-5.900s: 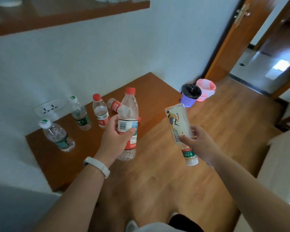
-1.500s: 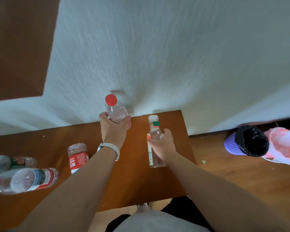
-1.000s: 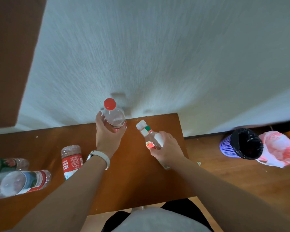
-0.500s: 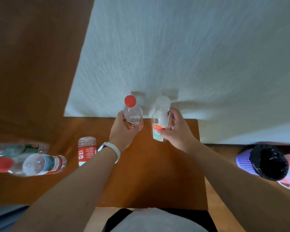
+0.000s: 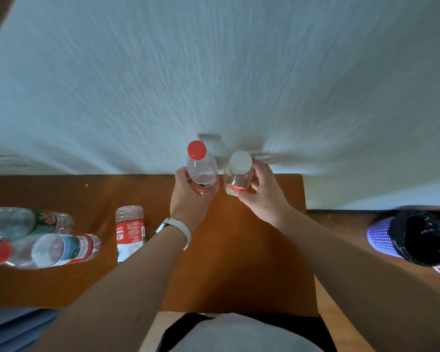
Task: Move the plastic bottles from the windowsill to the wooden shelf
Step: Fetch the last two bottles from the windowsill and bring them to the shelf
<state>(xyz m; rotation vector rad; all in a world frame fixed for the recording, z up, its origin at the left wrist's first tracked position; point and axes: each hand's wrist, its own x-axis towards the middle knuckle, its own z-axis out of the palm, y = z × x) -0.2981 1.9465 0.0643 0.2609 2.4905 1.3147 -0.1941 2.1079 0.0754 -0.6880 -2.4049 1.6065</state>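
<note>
Bottles stand in both hands at the far edge of the brown wooden surface, close to the white wall. The left hand wraps a clear bottle with a red cap: its thumb lies on the side nearer the left edge of the view, and the other fingers curl round the bottle's body from below and behind, pressed against the plastic. A pale wristband sits on that wrist. The right hand holds a smaller clear bottle with a white cap; its fingertips pinch the bottle's shoulder from the right side and the thumb presses the label low on the near side. Both bottles are upright, just beside each other between the two hands, with a narrow gap separating them. Whether their bases touch the wood cannot be told from this angle.

To the left of the left hand's thumb, past the wrist, a red-labelled bottle lies on its side on the wood. Further left, well apart from both hands, two more bottles lie on their sides: one with a red cap and a red and blue label, and behind it one with a green label. Off to the right of the right forearm, a purple mesh bin with a black liner stands on the floor.
</note>
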